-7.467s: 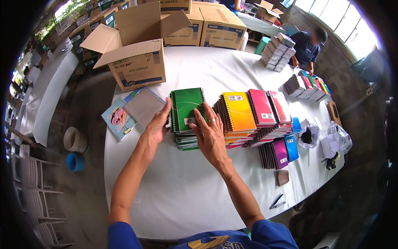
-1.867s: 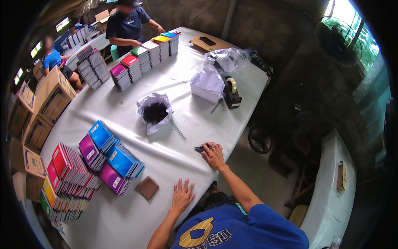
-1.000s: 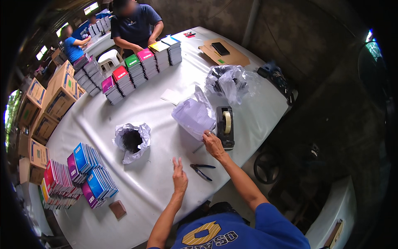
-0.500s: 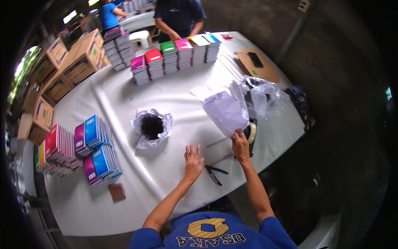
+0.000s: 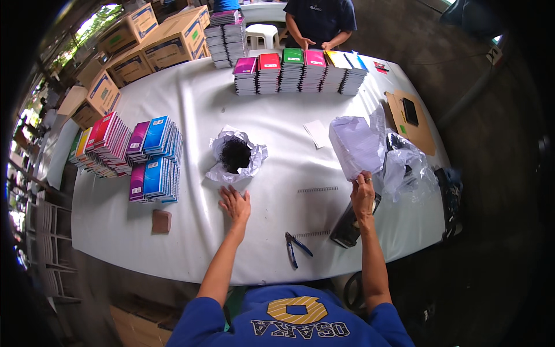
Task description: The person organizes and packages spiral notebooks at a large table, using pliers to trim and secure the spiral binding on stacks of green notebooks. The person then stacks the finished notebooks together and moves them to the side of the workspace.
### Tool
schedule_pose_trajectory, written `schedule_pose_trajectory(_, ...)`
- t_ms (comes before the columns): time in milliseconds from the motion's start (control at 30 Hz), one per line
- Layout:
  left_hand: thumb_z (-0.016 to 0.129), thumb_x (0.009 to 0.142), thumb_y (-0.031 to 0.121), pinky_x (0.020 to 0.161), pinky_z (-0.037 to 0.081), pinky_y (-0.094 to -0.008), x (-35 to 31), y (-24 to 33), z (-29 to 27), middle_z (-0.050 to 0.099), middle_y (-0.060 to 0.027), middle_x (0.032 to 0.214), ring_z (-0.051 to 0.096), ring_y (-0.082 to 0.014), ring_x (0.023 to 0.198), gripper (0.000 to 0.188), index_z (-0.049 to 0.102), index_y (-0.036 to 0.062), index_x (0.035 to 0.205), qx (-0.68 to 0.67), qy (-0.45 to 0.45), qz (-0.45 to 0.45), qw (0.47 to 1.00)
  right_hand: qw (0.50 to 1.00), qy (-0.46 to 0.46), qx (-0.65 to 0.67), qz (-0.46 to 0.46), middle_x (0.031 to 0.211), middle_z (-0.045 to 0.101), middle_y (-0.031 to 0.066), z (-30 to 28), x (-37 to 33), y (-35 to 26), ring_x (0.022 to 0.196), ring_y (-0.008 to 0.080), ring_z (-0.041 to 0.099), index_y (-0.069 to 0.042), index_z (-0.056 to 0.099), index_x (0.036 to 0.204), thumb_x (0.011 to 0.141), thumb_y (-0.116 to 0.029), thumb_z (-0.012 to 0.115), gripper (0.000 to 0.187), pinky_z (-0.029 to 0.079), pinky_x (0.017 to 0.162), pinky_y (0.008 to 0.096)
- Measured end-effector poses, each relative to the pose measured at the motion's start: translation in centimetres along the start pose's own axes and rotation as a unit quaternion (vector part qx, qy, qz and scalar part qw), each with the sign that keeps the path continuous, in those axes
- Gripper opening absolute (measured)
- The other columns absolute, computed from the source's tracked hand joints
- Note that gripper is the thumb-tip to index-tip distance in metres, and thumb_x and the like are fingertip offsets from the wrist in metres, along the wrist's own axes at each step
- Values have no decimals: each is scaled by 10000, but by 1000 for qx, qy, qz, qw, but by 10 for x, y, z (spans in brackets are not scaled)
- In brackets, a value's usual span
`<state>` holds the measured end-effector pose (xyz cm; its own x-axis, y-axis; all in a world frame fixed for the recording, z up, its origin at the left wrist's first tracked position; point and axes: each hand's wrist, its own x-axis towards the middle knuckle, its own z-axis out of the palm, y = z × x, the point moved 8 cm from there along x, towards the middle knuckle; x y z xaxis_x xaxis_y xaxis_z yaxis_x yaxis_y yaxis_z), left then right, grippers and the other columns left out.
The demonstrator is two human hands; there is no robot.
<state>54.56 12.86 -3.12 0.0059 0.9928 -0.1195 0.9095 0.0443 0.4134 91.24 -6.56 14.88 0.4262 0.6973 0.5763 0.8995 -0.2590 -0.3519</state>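
Note:
My right hand (image 5: 363, 195) pinches the lower corner of a white sheet of paper or paper bag (image 5: 355, 144), which stands up at the right. My left hand (image 5: 235, 205) is open with fingers spread, just below a crumpled white paper (image 5: 217, 173) that wraps a dark, tangled mass (image 5: 235, 155). Under my right wrist sits a black tape dispenser (image 5: 346, 230), partly covered. Blue-handled pliers (image 5: 292, 250) lie open on the table between my forearms. Beside them is one wire spiral (image 5: 312, 234), and another wire spiral (image 5: 318, 189) lies farther away.
Stacked notebooks (image 5: 292, 72) line the far edge; more notebooks (image 5: 156, 159) stand at the left, near a brown block (image 5: 161, 222). Clear plastic (image 5: 407, 176) and cardboard with a phone (image 5: 410, 111) are at the right. Boxes (image 5: 173, 49) fill the far left. A person (image 5: 321, 23) faces the table.
My left hand has moved left and away from me, from near the pliers to the crumpled paper. My right hand still grips the white paper. The view has turned.

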Motion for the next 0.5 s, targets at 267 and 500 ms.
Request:
schedule_pose_trajectory(267,549,931,219,1147,221,-539,-3,11,1,481,-109,1432,401,-332,1358,495,463,28,1379,135,142,178,964,1000,-25,7,9,1032,569,155,11,31,26,888,371,608,16,562,908,797,43,626,131,503,741,443)
schedule_pose_trajectory(500,523,838,-43,1115,357,-432,-17,8,-11,516,-150,1382,478,-373,1281,598,402,23,1420,107,130,337,926,988,-154,-23,6,1090,571,165,49,33,63,895,383,622,-17,588,967,833,-59,646,152,525,733,453)
